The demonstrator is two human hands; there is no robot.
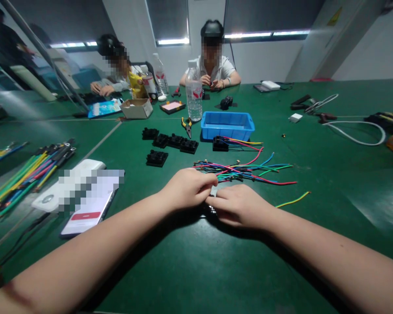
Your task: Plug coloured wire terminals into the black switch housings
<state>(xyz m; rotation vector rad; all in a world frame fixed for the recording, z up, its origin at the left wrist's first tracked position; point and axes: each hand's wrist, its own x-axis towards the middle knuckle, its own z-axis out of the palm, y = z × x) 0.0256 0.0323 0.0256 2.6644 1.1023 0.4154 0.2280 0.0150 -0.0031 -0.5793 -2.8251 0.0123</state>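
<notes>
My left hand [187, 188] and my right hand [238, 204] meet on the green table, fingers pinched together around a small dark part [211, 210] that is mostly hidden between them. Just beyond the hands lies a loose bundle of coloured wires [245, 171], and a single yellow-green wire [293, 199] lies to the right. Several black connector blocks [170, 141] sit further back, one more block [220, 143] with wires plugged in beside them.
A blue bin [227, 125], a water bottle [194, 92] and pliers [187, 126] stand behind the blocks. A phone [87, 216] and a bundle of cables [26, 174] lie left. Two people work at the far side. White cable [356, 131] lies at right.
</notes>
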